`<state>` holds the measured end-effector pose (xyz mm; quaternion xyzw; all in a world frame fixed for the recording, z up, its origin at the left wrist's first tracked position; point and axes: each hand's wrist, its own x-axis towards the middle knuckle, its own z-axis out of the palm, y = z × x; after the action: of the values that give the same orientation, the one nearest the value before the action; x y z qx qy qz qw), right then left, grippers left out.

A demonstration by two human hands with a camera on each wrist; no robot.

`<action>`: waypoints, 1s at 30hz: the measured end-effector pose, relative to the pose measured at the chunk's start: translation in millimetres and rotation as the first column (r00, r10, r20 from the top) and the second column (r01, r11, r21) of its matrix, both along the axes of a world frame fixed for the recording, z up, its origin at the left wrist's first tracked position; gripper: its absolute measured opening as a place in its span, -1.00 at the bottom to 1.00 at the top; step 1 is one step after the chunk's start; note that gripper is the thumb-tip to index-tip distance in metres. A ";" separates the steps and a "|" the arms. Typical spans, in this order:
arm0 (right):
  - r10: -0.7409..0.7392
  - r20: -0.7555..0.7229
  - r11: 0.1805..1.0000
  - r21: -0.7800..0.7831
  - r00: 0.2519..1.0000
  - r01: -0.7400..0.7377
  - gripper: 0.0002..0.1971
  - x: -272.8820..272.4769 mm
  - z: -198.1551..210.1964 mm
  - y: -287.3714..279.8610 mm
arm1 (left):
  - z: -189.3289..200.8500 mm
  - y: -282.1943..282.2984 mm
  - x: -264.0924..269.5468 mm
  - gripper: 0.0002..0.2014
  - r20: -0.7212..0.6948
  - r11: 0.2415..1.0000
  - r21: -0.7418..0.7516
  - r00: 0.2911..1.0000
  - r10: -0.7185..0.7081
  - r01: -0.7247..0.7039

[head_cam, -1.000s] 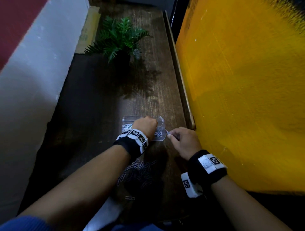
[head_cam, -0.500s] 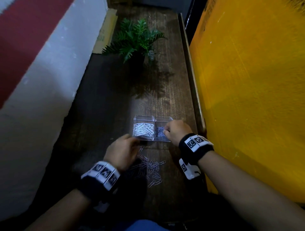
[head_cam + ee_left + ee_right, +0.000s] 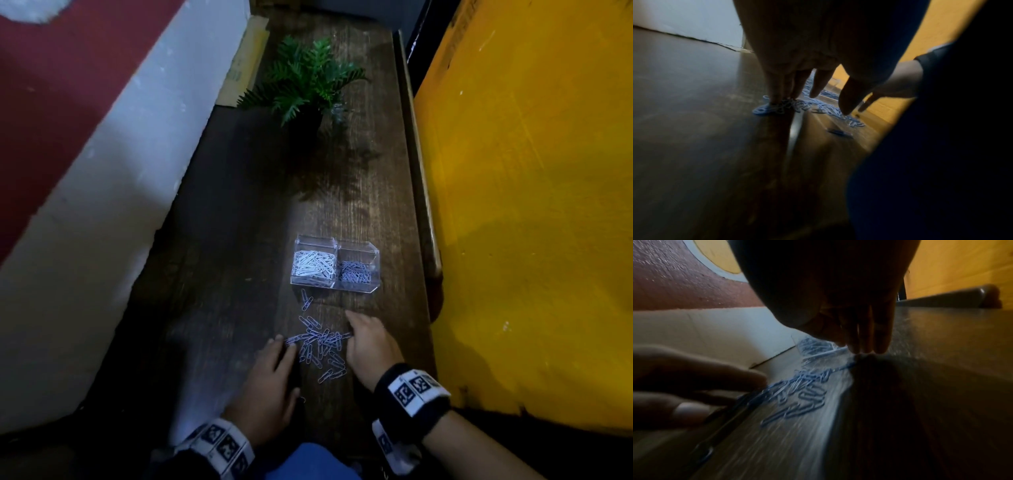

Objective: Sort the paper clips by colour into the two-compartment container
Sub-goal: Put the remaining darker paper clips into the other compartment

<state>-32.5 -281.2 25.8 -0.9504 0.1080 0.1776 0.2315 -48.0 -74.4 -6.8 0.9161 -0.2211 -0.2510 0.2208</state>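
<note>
blue paper clips (image 3: 320, 346) lie heaped on the tabletop (image 3: 222, 274) before the container (image 3: 335, 269); both hands have dropped back from it, left hand (image 3: 270, 387) and right hand (image 3: 371, 346) flat-fingered, holding nothing, flanking the heap to gather more.

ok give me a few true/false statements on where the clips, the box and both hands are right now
1. The white paper clips lie in the left compartment of the clear container. True.
2. The right compartment is empty. False: it holds blue paper clips.
3. The loose clips on the wooden table are blue. True.
4. The right hand rests inside the container. False: it is on the table at the right edge of the loose pile.
5. The left hand touches the left edge of the pile with its fingertips. True.
6. The potted fern stands between the hands and the container. False: it stands beyond the container.
</note>
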 end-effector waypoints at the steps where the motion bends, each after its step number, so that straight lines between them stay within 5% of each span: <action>1: -0.007 -0.025 1.000 -0.008 1.000 0.007 -0.49 -3.0 -3.1 3.6 | 0.3 -2.8 2.1 -0.31 -0.013 0.999 -0.043 1.000 -0.007 0.006; 6: 0.083 -0.049 0.996 0.023 0.995 -0.082 -0.43 -12.6 -7.5 21.5 | -1.1 -24.4 42.0 -0.38 0.118 0.996 -0.030 0.990 -0.076 0.080; 13: 0.119 0.037 0.991 0.059 0.992 -0.121 -0.52 -14.5 -6.4 18.5 | 8.5 -55.5 89.5 -0.31 0.090 0.935 0.225 0.950 -0.299 0.272; 21: 0.144 0.029 0.989 -0.048 0.989 -0.142 -0.49 -13.4 -19.8 8.3 | -0.9 -26.3 61.8 -0.49 0.104 0.904 0.089 0.899 -0.425 0.417; 25: 0.241 0.048 0.970 -0.035 0.969 -0.239 -0.49 -17.2 -22.6 16.4 | 6.9 -12.5 52.9 -0.51 0.173 0.969 0.039 0.954 -0.246 0.243; 30: 0.214 0.045 0.973 -0.099 0.976 -0.209 -0.35 -17.8 -23.2 15.8 | 9.2 -6.0 49.1 -0.28 0.042 0.972 0.225 0.996 -0.077 0.066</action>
<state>-50.3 -265.4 2.5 -0.9708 0.0078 0.1698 0.1694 1.1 -80.4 2.4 0.9326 -0.2297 -0.2590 0.1018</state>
